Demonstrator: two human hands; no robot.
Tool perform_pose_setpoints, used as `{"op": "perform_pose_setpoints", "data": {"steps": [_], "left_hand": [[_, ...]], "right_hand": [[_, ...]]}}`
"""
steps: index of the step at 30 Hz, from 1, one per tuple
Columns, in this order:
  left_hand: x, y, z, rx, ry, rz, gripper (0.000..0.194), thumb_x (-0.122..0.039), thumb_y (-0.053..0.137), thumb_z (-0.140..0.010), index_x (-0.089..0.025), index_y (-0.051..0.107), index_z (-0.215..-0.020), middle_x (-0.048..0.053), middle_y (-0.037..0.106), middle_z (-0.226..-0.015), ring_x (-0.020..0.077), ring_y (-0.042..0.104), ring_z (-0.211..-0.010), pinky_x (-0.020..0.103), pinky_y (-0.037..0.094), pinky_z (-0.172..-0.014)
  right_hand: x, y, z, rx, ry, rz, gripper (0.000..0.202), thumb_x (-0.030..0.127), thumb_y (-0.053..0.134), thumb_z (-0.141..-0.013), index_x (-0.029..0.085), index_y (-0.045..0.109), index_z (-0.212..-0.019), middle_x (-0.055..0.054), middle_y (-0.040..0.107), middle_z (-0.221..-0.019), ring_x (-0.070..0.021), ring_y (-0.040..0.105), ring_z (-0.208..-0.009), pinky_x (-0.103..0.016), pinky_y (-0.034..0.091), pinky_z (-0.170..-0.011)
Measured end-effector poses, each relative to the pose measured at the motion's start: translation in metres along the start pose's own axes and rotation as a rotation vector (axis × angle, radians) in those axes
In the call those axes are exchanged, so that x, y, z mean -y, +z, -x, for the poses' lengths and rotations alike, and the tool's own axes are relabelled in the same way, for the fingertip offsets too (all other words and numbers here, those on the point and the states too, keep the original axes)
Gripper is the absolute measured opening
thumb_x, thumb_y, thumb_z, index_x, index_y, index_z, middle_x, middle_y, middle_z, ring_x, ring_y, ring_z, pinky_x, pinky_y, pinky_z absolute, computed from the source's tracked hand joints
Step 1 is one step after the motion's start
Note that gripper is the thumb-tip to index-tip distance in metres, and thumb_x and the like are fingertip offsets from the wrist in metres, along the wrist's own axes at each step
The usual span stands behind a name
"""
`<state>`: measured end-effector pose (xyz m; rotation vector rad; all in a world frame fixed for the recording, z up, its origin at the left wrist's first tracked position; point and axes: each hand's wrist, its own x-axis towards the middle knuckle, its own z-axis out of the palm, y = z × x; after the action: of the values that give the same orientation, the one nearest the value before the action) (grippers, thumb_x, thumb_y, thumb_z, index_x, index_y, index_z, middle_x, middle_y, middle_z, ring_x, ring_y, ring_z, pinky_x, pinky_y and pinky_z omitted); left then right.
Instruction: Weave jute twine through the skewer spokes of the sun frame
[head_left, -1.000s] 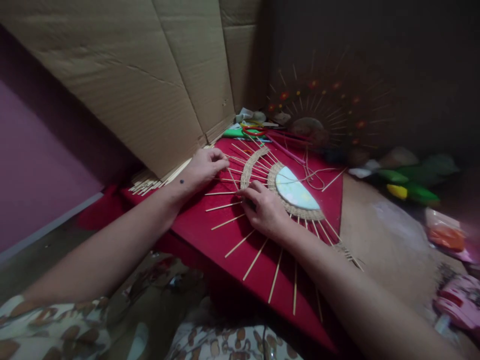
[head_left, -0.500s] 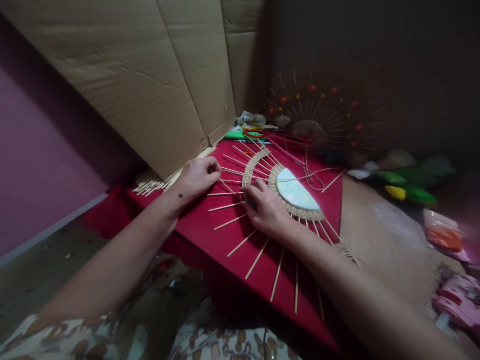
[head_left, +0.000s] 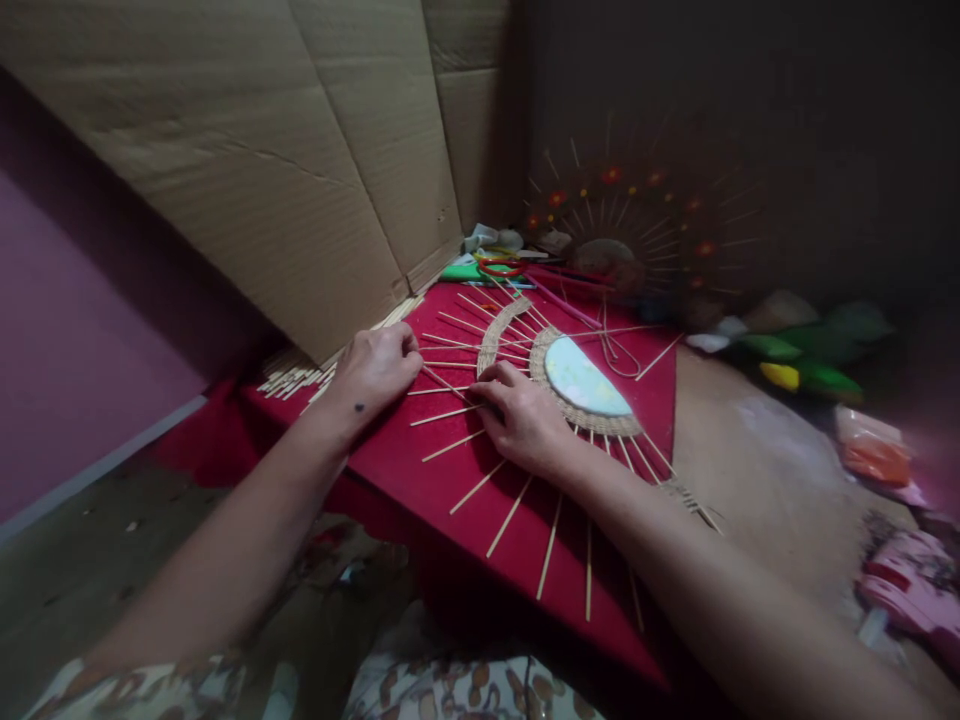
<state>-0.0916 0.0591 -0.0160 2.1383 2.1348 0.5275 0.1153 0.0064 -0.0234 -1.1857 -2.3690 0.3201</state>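
Note:
A fan-shaped piece lies on the red cloth [head_left: 420,490], with thin wooden sticks [head_left: 550,548] spreading from a pale blue half-round centre [head_left: 585,380]. Woven twine edges the centre, and an outer woven band [head_left: 493,338] crosses the sticks. My left hand [head_left: 381,365] is closed in a pinch on twine beyond the stick tips at the left. The twine runs from there to my right hand [head_left: 517,415], whose fingers are bent round the sticks and twine at the band's lower end. Loose twine [head_left: 619,362] loops above the centre.
Cardboard [head_left: 300,180] stands behind, with a bundle of sticks [head_left: 289,380] at its base. Red-handled scissors [head_left: 502,267] lie at the back. A second stick fan with flowers [head_left: 607,250] stands in shadow. At the right are an orange packet [head_left: 876,455] and a pink object [head_left: 911,585].
My left hand has moved slightly left and down, away from my right hand. The whole view has shifted a little, and the loose twine at the back lies differently.

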Motion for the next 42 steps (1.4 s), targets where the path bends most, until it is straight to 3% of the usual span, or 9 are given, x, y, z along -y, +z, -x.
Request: {"op": "perform_pose_setpoints", "data": {"steps": [6,12,17,20,25,31,36,42], "left_hand": [[-0.003,-0.008,0.002,0.059,-0.096,0.171,0.015,-0.016,0.052,-0.065,-0.019,0.064,-0.073,0.003,0.069,-0.064,0.0191,0.063,-0.063,0.027,0.044,-0.061],[-0.004,-0.007,0.004,0.125,-0.219,0.609,0.013,-0.013,0.054,-0.060,-0.018,0.056,-0.072,-0.003,0.057,-0.047,0.0102,0.045,-0.036,0.022,0.033,-0.041],[-0.002,-0.009,0.004,0.149,-0.277,0.881,0.025,-0.013,0.060,-0.058,-0.019,0.051,-0.081,-0.007,0.048,-0.043,0.0081,0.039,-0.033,0.021,0.024,-0.037],[0.000,-0.011,0.002,0.200,-0.309,0.929,0.028,-0.015,0.061,-0.060,-0.020,0.050,-0.085,-0.007,0.044,-0.043,0.0082,0.037,-0.035,0.021,0.022,-0.038],[0.006,-0.019,-0.005,0.387,-0.266,0.982,0.028,-0.015,0.062,-0.059,-0.020,0.050,-0.084,-0.007,0.041,-0.048,0.0074,0.036,-0.039,0.020,0.021,-0.038],[0.009,-0.025,-0.023,0.535,-0.123,0.838,0.028,-0.020,0.068,-0.057,-0.018,0.059,-0.084,-0.003,0.051,-0.055,0.0068,0.040,-0.040,0.020,0.024,-0.038],[-0.009,-0.018,-0.035,0.465,0.019,0.725,0.019,-0.020,0.067,-0.058,-0.017,0.064,-0.077,-0.001,0.055,-0.055,0.0097,0.044,-0.046,0.024,0.034,-0.046],[-0.050,-0.009,-0.047,0.133,0.309,0.329,0.022,-0.016,0.054,-0.066,-0.018,0.070,-0.082,0.003,0.069,-0.077,0.0170,0.060,-0.073,0.029,0.046,-0.071]], "right_hand": [[0.002,-0.001,0.000,0.007,0.009,0.032,0.024,0.019,0.049,-0.090,0.014,0.069,-0.102,-0.012,0.061,-0.111,-0.0200,0.059,-0.096,-0.032,0.049,-0.080],[0.002,-0.002,0.001,0.013,0.004,0.039,0.023,0.019,0.050,-0.090,0.014,0.068,-0.103,-0.012,0.060,-0.111,-0.0199,0.059,-0.095,-0.031,0.048,-0.079],[0.003,-0.003,0.001,0.021,0.000,0.041,0.022,0.020,0.050,-0.089,0.016,0.068,-0.102,-0.011,0.060,-0.111,-0.0198,0.058,-0.096,-0.031,0.047,-0.079],[0.003,-0.003,0.000,0.026,0.009,0.051,0.022,0.021,0.050,-0.089,0.016,0.068,-0.102,-0.011,0.060,-0.112,-0.0200,0.059,-0.095,-0.031,0.047,-0.078],[0.004,-0.004,0.000,0.032,0.012,0.052,0.024,0.021,0.050,-0.089,0.014,0.068,-0.104,-0.011,0.059,-0.112,-0.0205,0.059,-0.098,-0.031,0.047,-0.080],[0.004,-0.004,0.001,0.035,0.013,0.057,0.023,0.020,0.051,-0.089,0.015,0.069,-0.103,-0.011,0.059,-0.114,-0.0204,0.059,-0.099,-0.031,0.047,-0.080],[0.003,-0.002,0.001,0.023,0.009,0.068,0.024,0.021,0.048,-0.091,0.015,0.069,-0.101,-0.010,0.060,-0.111,-0.0197,0.058,-0.095,-0.031,0.047,-0.078],[0.002,-0.001,0.001,0.003,0.010,0.043,0.023,0.021,0.050,-0.090,0.015,0.067,-0.104,-0.011,0.060,-0.111,-0.0202,0.057,-0.098,-0.032,0.047,-0.081]]}}
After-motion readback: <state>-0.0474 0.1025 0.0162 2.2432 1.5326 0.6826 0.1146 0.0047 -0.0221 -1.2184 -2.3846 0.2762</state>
